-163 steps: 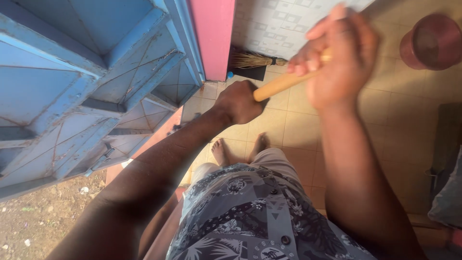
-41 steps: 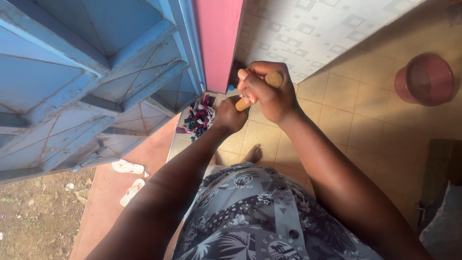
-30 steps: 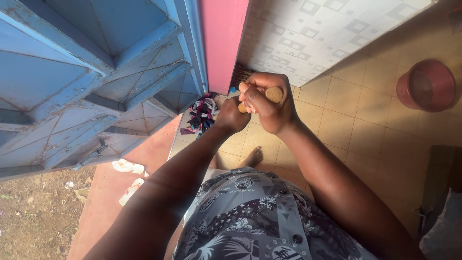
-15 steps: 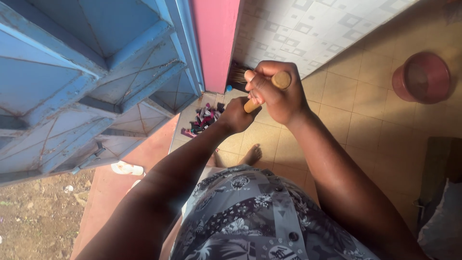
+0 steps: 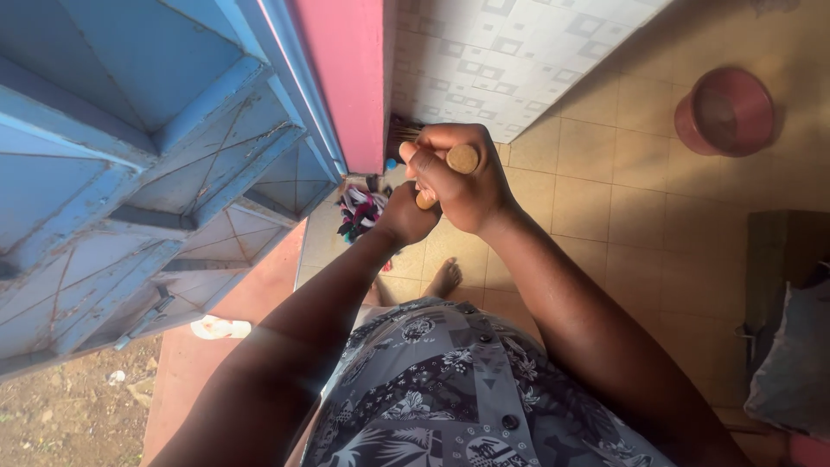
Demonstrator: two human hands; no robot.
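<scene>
While both arms reach down, the right hand (image 5: 462,186) and the left hand (image 5: 403,216) squeeze one wooden broom handle (image 5: 461,160). One pink bowl (image 5: 724,111) sits nearby.

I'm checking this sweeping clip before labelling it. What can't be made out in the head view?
- Broom handle: only its end shows; the right hand and left hand cover the rest.
- Bristles: mostly hidden behind the right hand.
- Scrap pile: pieces too small to identify.
- Pink basin: contents unclear.
</scene>
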